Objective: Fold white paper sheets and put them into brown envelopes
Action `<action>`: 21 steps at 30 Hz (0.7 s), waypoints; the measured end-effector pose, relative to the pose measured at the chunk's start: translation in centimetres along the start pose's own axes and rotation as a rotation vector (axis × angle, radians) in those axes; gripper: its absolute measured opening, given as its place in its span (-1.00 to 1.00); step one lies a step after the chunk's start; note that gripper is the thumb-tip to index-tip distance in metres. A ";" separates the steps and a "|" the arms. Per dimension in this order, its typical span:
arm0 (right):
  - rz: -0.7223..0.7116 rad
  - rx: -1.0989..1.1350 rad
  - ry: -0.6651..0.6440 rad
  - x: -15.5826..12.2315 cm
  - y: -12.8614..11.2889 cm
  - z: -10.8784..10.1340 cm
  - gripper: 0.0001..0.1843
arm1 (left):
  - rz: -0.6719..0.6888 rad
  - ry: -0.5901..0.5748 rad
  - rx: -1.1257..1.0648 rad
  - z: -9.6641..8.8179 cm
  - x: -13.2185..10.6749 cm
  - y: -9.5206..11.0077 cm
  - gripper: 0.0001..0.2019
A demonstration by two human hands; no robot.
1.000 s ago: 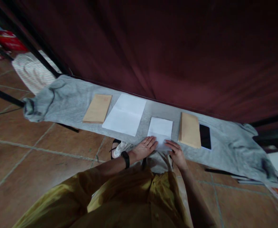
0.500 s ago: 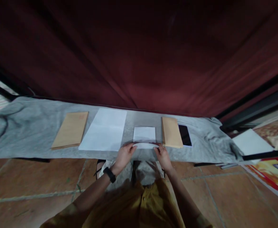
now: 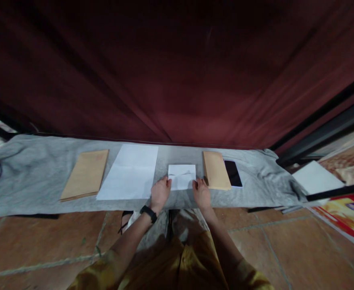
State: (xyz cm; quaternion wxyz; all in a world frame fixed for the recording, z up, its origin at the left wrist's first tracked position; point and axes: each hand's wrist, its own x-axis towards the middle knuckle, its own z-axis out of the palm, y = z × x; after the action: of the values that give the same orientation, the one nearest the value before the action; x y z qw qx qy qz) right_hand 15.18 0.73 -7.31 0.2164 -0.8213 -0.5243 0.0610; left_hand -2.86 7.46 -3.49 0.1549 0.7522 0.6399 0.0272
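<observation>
A folded white sheet of paper [image 3: 181, 183] lies on the grey cloth in front of me, its near part turned up over the far part. The raised edge of that flap bows slightly and casts a thin shadow. My left hand [image 3: 160, 193], with a black band on the wrist, pinches the sheet's left edge between thumb and fingers. On the opposite edge, my right hand [image 3: 201, 194] pinches it the same way. Left of my hands lies a stack of larger white paper [image 3: 130, 171]. Close to my right hand is a small pile of brown envelopes [image 3: 217, 171].
Another pile of brown envelopes [image 3: 85, 174] lies farther left. A dark-screened phone [image 3: 233, 173] rests against the right-hand pile. Grey cloth [image 3: 255, 173] covers the narrow table. Behind it hangs a dark red curtain [image 3: 177, 80], with black metal bars [image 3: 324, 125] at the right.
Both hands have moved the paper's near flap forward and down over its far part, keeping hold of its two sides. The view has shifted slightly.
</observation>
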 end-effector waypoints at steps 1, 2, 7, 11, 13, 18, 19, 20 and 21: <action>0.028 -0.031 -0.013 0.2 -0.3 -0.1 -0.74 | 0.000 -0.003 0.013 0.0 0.2 0.1 -0.63; 0.056 -0.058 -0.031 0.4 -0.6 -0.2 -0.74 | -0.001 -0.004 0.022 0.0 0.4 0.2 -0.63; 0.162 -0.147 -0.098 0.9 -1.6 -0.5 -0.73 | 0.031 0.054 -0.008 0.4 0.8 0.0 -0.63; 0.162 -0.182 -0.062 0.9 -1.9 -0.3 -0.74 | 0.005 0.075 -0.242 0.7 1.3 -0.5 -0.70; 0.147 -0.184 -0.028 0.9 -1.8 0.0 -0.75 | 0.002 0.067 -0.355 0.7 1.5 -0.8 -0.74; 0.101 -0.185 0.051 0.7 -1.6 0.6 -0.78 | 0.011 0.063 -0.471 1.2 1.5 -1.3 -0.60; 0.098 -0.192 0.064 0.7 -1.6 0.7 -0.77 | 0.010 0.066 -0.484 1.2 1.4 -1.3 -0.59; 0.097 -0.200 0.075 0.8 -1.6 0.7 -0.76 | 0.007 0.066 -0.487 1.3 1.3 -1.2 -0.60; 0.097 -0.207 0.083 0.8 -1.6 0.8 -0.75 | 0.000 0.064 -0.477 1.3 1.3 -1.1 -0.61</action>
State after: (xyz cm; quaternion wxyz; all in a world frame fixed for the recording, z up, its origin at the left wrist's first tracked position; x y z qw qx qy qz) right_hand 13.94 2.22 -7.22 0.1489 -0.8656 -0.4778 -0.0169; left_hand -3.37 8.61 -5.18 0.3080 0.6932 0.6197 0.2013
